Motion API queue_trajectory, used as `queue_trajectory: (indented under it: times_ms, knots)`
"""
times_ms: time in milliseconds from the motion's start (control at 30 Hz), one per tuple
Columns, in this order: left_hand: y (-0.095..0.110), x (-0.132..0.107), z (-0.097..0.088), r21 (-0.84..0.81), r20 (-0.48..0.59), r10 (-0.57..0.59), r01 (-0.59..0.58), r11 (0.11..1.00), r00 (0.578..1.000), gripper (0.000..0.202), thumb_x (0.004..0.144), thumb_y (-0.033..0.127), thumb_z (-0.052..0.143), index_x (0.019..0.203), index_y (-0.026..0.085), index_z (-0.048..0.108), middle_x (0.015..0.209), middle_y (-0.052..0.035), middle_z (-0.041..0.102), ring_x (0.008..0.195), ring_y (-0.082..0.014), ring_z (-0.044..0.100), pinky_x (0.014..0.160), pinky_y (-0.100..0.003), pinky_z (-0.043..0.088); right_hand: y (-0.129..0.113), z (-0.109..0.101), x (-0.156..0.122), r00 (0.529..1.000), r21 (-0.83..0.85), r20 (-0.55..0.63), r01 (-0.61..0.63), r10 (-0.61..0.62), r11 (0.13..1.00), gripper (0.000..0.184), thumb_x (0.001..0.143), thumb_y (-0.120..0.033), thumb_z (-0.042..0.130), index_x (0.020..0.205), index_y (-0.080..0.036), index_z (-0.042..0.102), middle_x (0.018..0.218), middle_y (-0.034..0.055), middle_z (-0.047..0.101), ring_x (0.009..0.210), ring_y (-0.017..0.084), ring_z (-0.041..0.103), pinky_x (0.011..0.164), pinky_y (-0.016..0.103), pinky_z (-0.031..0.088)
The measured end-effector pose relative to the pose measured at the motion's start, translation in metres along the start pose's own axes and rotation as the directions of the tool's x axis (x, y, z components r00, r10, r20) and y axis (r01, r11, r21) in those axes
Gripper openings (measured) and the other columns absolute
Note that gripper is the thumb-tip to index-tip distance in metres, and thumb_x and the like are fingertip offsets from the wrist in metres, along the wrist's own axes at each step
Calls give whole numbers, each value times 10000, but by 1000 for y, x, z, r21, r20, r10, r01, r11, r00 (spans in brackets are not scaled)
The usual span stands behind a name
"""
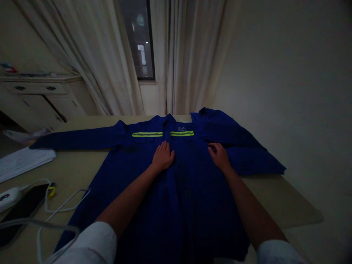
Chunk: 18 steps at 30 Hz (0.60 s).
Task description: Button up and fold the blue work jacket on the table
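Hands rest on a long-sleeved navy-blue work jacket [176,205] with yellow-green reflective chest stripes, laid out on a pale beige tabletop [68,176]: left hand [162,157] flat and open, right hand [219,157] perhaps slightly curled, hard to tell in this dim light.

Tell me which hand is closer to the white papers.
Left. The left hand rests on the blue work jacket, nearer the white papers; the right hand rests farther away, across the jacket.
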<state>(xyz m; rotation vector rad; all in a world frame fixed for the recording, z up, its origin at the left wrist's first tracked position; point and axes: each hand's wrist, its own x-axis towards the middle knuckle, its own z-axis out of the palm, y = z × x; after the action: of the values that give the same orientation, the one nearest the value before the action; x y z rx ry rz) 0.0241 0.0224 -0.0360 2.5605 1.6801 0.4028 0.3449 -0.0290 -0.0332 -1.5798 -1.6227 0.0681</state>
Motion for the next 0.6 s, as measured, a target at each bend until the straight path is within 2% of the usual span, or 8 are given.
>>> queue_trajectory:
  times_ms: [133,167,233,333,400,433,500,600]
  knots:
    - [1,-4,-2,-89,12,15,-14,996,1000,691,1070,474,238,1590,60,429,1695,-201,339,1600,-302,283,1309,-497,205,-44,-15,5,985,-108,-81,141,-150,984,331,994,-435,535,1203,-238,700,1184,154,676,1055,323,658,1005,520,527]
    - [0,-4,-2,-109,17,31,-29,994,999,693,1069,483,234,1594,74,431,1699,-189,337,1604,-293,274,1312,-496,196,-60,-15,9,980,-120,-64,178,-187,977,332,1010,-438,530,1227,-247,693,1204,152,676,1080,324,651,1027,516,514]
    - [-1,-3,-2,-140,24,67,-63,988,997,691,1066,493,243,1601,98,428,1706,-173,329,1609,-284,264,1314,-498,187,-95,-4,23,966,-92,81,253,-246,963,317,1033,-439,526,1245,-265,686,1197,133,693,1053,302,661,1005,475,523]
    - [0,-1,0,-165,26,82,-76,983,996,687,1056,493,286,1616,111,404,1716,-168,311,1612,-294,251,1312,-512,186,-138,44,52,857,-6,392,364,-333,931,258,1043,-380,542,1210,-253,694,1152,100,724,1029,263,676,964,406,525]
    - [1,-2,-1,-174,20,82,-77,982,996,670,1053,477,305,1608,118,418,1704,-162,346,1604,-298,268,1312,-519,181,-156,90,73,802,-7,484,405,-351,914,232,1040,-301,547,1205,-227,693,1172,97,727,1106,257,662,1008,389,495]
    - [1,-2,-2,-175,16,85,-81,981,996,655,1054,465,307,1591,117,443,1686,-162,385,1595,-300,290,1311,-518,181,-161,113,82,798,-30,501,405,-337,914,233,1031,-267,560,1219,-214,687,1203,106,722,1139,258,652,1025,386,482]
    - [2,-3,-4,-173,5,92,-90,981,996,626,1059,443,299,1548,109,501,1636,-164,467,1563,-305,348,1306,-516,196,-168,154,97,825,-111,501,360,-260,926,258,997,-225,619,1249,-210,672,1254,114,710,1165,259,639,1028,376,473]
    - [2,-3,-4,-158,-2,108,-107,982,994,616,1069,427,285,1544,109,515,1590,-164,525,1517,-320,411,1286,-523,238,-168,195,108,874,-224,464,275,-146,935,261,940,-180,686,1196,-230,680,1181,104,726,1107,262,642,988,373,482]
